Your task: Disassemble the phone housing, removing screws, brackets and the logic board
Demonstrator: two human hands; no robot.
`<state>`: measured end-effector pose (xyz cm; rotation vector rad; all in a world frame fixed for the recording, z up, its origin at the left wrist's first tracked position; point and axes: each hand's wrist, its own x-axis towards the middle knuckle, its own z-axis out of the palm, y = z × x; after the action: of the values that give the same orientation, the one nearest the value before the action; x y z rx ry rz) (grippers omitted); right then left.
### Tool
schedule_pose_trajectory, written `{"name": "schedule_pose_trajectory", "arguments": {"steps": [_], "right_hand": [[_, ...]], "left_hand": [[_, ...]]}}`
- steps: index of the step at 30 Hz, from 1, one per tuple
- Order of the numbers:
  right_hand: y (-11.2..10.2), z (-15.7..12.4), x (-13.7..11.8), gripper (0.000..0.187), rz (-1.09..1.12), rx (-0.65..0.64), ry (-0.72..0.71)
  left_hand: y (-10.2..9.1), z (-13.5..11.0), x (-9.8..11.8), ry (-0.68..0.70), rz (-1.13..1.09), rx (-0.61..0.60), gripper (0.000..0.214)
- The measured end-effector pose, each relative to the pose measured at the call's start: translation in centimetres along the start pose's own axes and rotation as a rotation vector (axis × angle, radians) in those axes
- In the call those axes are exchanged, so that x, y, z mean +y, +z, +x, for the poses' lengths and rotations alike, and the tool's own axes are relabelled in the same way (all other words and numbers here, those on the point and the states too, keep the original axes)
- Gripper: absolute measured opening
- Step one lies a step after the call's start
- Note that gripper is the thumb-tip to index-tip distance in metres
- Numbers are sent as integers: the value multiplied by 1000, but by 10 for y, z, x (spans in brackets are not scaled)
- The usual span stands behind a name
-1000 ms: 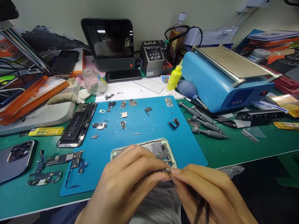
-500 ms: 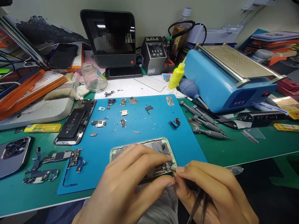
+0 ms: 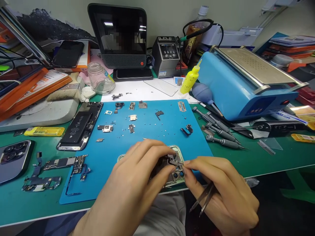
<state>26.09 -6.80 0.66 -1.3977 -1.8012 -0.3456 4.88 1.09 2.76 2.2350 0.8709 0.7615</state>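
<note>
Between my left hand (image 3: 137, 177) and my right hand (image 3: 221, 190) is a small metal phone part with a dark flex strip (image 3: 175, 161). My left thumb and forefinger pinch it from the left. The right thumb and forefinger grip its right end, while tweezers (image 3: 205, 198) stay tucked in the curled fingers, tips pointing down. Beneath the hands lies a pale green phone frame (image 3: 181, 152) at the blue mat's near edge; round camera openings show in its near right corner. My left hand covers most of the frame.
Several small metal parts and screws are spread over the blue mat (image 3: 108, 177). To the left lie an opened phone with its battery (image 3: 77, 127) and a logic board (image 3: 61, 164). Several grey screwdrivers (image 3: 222, 141) lie right of the mat, near a blue heating machine (image 3: 228, 85).
Both hands have moved up over the frame with the small part, which now shows above the camera openings. The tweezers have swung in the right hand. The view has shifted slightly.
</note>
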Motion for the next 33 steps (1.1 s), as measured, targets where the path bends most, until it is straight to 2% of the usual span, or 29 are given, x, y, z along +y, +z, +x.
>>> {"name": "schedule_pose_trajectory", "arguments": {"steps": [3, 7, 16, 19, 24, 33], "right_hand": [[1, 0, 3, 20, -3, -37, 7], [3, 2, 4, 17, 17, -87, 27], [7, 8, 7, 11, 0, -203, 80], [7, 8, 7, 8, -16, -227, 93], [8, 6, 9, 14, -2, -205, 138], [7, 14, 8, 12, 34, -313, 194]], "left_hand": [[2, 4, -2, 46, 81, 53, 6], [4, 8, -3, 87, 144, 57, 2], [4, 15, -8, 93, 214, -16, 14], [6, 16, -9, 62, 227, -9, 8], [6, 13, -11, 51, 228, -49, 9], [0, 8, -16, 97, 274, -97, 17]]}}
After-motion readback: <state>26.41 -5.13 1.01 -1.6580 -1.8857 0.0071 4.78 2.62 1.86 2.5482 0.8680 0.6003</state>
